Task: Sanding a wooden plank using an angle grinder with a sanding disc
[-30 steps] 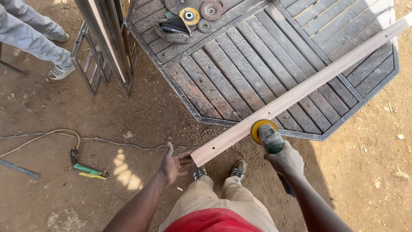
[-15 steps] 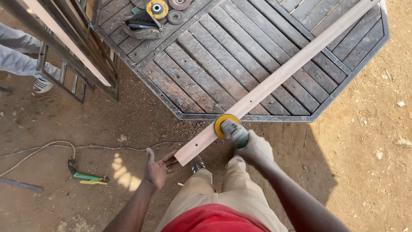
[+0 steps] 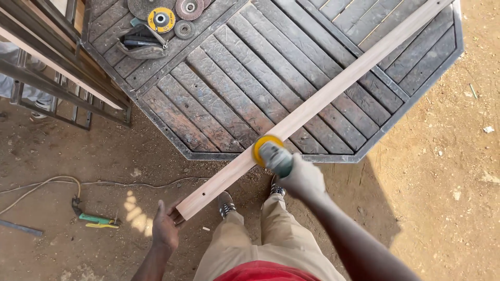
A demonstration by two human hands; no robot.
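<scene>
Dirt yard, slatted table (image 3: 172,112): my left hand (image 3: 165,232) grips the plank (image 3: 312,106) end, right hand (image 3: 302,179) clamps the sander (image 3: 271,153); I judge sanding underway, needing steady strokes.

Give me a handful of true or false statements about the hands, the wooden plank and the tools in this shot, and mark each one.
1. The left hand holds the near end of the long wooden plank. True.
2. The right hand holds a hammer. False: it holds an angle grinder with a yellow disc against the plank.
3. The plank lies across a dark slatted wooden platform. True.
4. The loose grinding discs lie on the dirt beside the feet. False: they lie on the platform's far corner.
5. A green-handled tool lies on the dirt left of the left hand. True.
</scene>
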